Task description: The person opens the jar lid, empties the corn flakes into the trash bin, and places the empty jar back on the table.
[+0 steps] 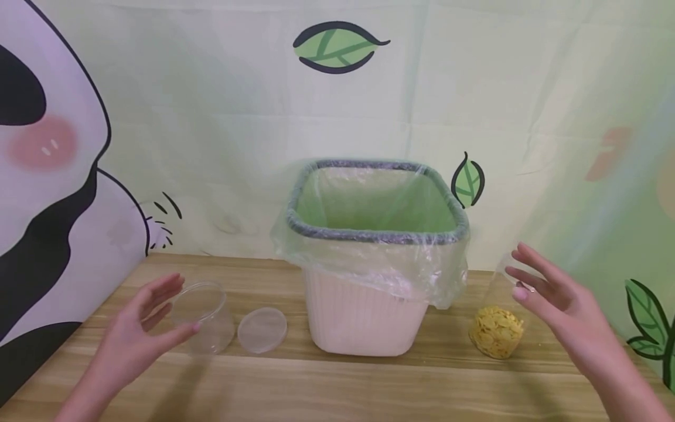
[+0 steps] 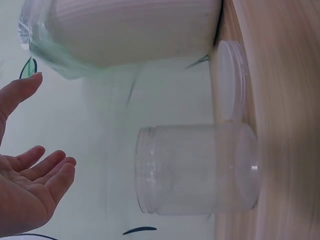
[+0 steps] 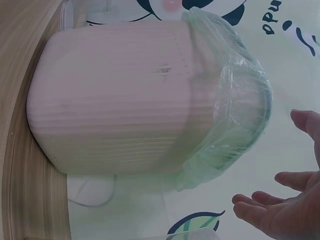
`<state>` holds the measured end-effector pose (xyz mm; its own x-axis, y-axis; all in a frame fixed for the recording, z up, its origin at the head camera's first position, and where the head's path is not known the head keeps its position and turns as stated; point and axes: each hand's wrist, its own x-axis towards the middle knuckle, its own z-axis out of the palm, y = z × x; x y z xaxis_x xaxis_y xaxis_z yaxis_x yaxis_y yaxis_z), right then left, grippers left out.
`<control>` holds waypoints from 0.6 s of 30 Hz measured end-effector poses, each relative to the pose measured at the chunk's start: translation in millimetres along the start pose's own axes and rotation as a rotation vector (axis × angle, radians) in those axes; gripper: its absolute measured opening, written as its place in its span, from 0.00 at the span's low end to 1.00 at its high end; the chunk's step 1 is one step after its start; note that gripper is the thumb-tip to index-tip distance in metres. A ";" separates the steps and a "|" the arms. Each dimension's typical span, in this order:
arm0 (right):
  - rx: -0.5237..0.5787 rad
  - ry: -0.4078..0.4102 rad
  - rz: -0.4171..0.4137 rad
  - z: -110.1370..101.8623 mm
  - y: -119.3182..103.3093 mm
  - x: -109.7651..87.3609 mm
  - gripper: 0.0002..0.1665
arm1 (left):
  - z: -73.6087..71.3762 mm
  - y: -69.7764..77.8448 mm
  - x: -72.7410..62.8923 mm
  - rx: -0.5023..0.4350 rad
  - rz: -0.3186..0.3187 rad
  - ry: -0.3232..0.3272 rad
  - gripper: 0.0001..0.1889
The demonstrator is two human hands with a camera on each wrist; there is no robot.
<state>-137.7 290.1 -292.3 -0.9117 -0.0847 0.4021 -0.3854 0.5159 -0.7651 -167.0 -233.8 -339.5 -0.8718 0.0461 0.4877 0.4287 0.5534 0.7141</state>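
Observation:
My left hand (image 1: 132,337) hovers beside a clear, empty plastic jar (image 1: 211,325), its fingers spread and relaxed and holding nothing. In the left wrist view the open-mouthed jar (image 2: 190,170) stands upright on the tabletop, apart from the fingertips. A round translucent lid (image 1: 262,330) lies to the jar's right. On the far right, my right hand (image 1: 561,302) is held with thumb and fingers apart near a second clear jar, which has yellow flakes (image 1: 497,332) in its bottom. The right hand partly overlaps that jar's upper part in the head view.
Between the two jars stands a pale pink trash bin (image 1: 364,316) with a grey rim, lined with a thin green bag (image 1: 390,269) folded over the outside. The wooden table (image 1: 337,387) meets a cloth backdrop (image 1: 211,140) printed with a panda and leaves.

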 end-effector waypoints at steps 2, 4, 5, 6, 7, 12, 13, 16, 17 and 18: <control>-0.020 0.006 0.020 -0.7 1.3 -3.1 0.37 | 2.5 6.2 -1.4 -0.014 0.024 0.008 0.40; -0.043 0.011 0.036 -1.6 2.4 -6.2 0.37 | 5.3 12.5 -2.4 -0.028 0.046 0.009 0.39; -0.046 0.012 0.044 -2.2 3.0 -7.7 0.37 | 7.0 15.6 -2.8 -0.038 0.057 0.008 0.39; -0.057 0.014 0.054 -2.7 3.7 -9.4 0.37 | 8.6 18.7 -3.1 -0.046 0.068 0.005 0.39; -0.063 0.016 0.063 -3.3 4.5 -10.7 0.37 | 10.2 21.6 -3.4 -0.052 0.080 0.001 0.39; -0.078 0.019 0.104 -7.3 11.0 -16.7 0.38 | 19.0 35.2 -5.3 -0.089 0.118 -0.022 0.38; -0.081 0.022 0.110 -8.2 12.3 -17.6 0.38 | 20.7 37.6 -5.7 -0.090 0.116 -0.030 0.38; -0.090 0.030 0.127 -11.3 15.9 -20.5 0.38 | 26.3 44.4 -6.8 -0.099 0.122 -0.043 0.37; -0.092 0.035 0.123 -11.9 17.3 -21.8 0.38 | 28.1 46.4 -7.1 -0.102 0.125 -0.048 0.37; -0.090 0.040 0.116 -12.4 18.8 -23.0 0.38 | 29.8 48.2 -7.4 -0.102 0.122 -0.057 0.37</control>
<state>-122.3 312.3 -309.7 -0.9423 0.0133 0.3345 -0.2615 0.5945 -0.7604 -146.9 -182.7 -323.6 -0.8226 0.1564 0.5467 0.5515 0.4538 0.6999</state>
